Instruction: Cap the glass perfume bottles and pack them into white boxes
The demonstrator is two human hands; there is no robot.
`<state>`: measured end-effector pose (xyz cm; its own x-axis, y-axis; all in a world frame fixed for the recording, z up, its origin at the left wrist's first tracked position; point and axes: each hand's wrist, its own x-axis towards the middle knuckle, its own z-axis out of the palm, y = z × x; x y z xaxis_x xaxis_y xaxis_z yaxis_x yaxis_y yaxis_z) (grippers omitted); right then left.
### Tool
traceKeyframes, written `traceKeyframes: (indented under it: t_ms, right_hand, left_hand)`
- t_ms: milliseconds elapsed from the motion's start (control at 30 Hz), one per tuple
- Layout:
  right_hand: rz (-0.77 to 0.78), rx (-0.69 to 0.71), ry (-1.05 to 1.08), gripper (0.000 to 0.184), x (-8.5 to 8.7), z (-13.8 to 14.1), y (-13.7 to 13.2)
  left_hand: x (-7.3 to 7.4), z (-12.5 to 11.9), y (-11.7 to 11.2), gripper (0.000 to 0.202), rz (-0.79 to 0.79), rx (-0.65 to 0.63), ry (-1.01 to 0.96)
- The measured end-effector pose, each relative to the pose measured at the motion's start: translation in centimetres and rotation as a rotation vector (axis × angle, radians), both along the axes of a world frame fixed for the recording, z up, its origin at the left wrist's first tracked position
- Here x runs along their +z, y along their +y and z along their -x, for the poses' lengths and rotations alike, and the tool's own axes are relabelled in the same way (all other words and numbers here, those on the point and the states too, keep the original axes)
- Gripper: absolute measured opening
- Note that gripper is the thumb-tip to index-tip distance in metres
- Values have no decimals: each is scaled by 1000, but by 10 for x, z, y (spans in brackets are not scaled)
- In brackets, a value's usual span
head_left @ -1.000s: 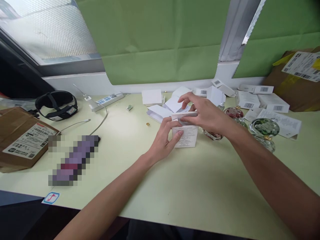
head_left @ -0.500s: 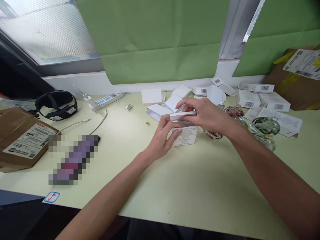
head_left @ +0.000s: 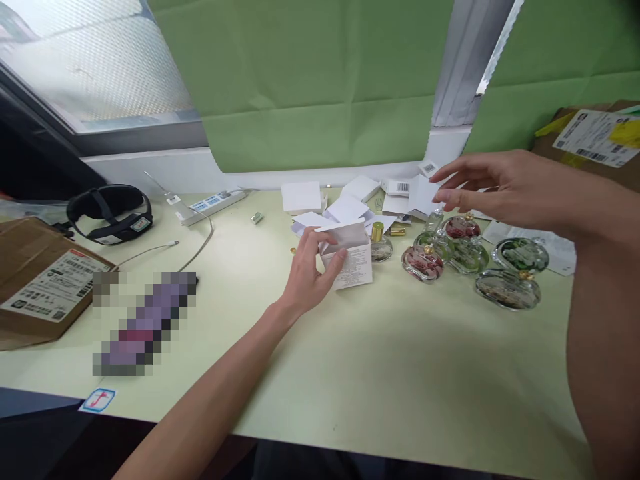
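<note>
Nearest you, the front edge of the tabletop (head_left: pixel 425 373) runs below your forearms, with a broad stretch of its surface between that edge and the small white box (head_left: pixel 356 270). Your left hand (head_left: pixel 311 272) has a narrow grip on that box: thumb against the printed face, fingers over the open top, flap raised behind them. The box stands on the tabletop, slightly tilted; you can't see what is inside. Just behind its right side, a gold-capped bottle (head_left: pixel 383 251) is partly covered. To the right sits a cluster of glass bottles (head_left: pixel 423 264), some overlapping, with a gap between them and the box. Beyond the cluster, your right hand (head_left: pixel 505 189) hangs with a wide grip, thumb and fingers apart; whether it touches the white packaging (head_left: pixel 345 208) heaped behind, you can't tell. Your right arm hides part of the far brown carton (head_left: pixel 590 143), which the right border cuts off.
</note>
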<state>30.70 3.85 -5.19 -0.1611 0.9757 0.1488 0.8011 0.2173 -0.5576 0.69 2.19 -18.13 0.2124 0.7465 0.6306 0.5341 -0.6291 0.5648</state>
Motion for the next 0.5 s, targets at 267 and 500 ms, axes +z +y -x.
traceKeyframes:
  t_ms: [267,500]
  right_hand:
    - [118,142,-11,47,-31,25,22]
    - [172,216,-60,49,-46,33,30]
  left_hand:
    - [-3,8,7,19,82,37,-158]
    - [2,6,3,24,179,62,-254]
